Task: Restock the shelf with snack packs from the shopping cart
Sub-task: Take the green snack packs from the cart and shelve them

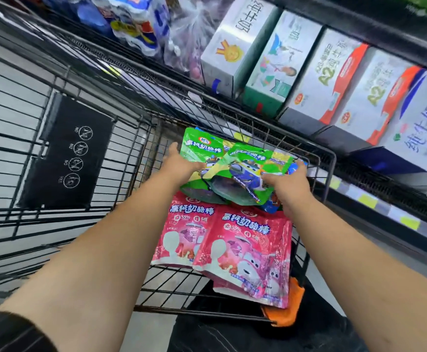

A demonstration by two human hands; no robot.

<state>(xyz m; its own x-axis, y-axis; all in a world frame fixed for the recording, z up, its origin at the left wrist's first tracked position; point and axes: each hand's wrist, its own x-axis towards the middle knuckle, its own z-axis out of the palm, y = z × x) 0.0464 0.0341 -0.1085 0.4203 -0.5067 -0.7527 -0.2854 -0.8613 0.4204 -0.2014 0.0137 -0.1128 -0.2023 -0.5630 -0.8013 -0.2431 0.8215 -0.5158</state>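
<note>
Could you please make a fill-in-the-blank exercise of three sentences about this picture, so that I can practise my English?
The left hand and the right hand both hold the green snack packs, which lie in the wire shopping ____.
The pink snack packs lie ____ the person and the green ones.
The shelf with milk boxes stands on the person's ____ side.
Missing words: cart; between; right.

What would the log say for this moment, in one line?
step: picking from cart | left hand: holds green packs | right hand: holds green packs | pink packs: lying in cart
</note>
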